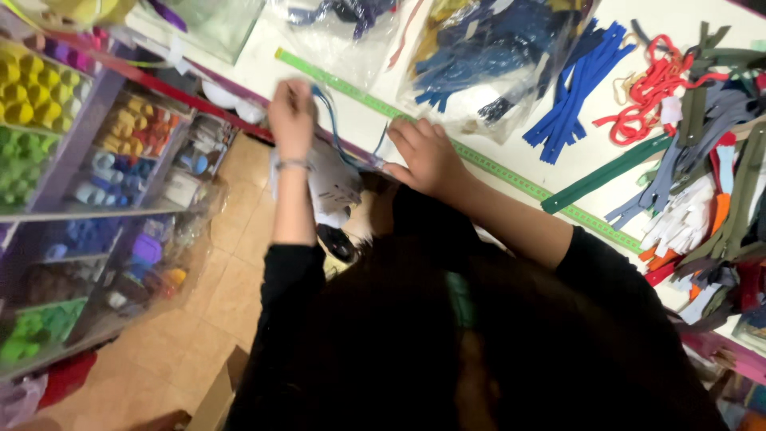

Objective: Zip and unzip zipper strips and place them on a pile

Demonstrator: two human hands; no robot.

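We see our left hand (292, 120) raised at upper centre of the frame, its fingers pinched shut on one end of a thin blue zipper (329, 120) that loops down and across toward our right hand (427, 156). The right hand lies just right of centre, fingers curled loosely over the zipper's other end – whether they grip it or only press it down we cannot tell. Both hands sit at the edge of the white table (511, 132), along a green measuring tape (495, 164). Bundles of blue zippers (578, 84) lie at upper right, shelves of coloured spools (56, 120) at left.
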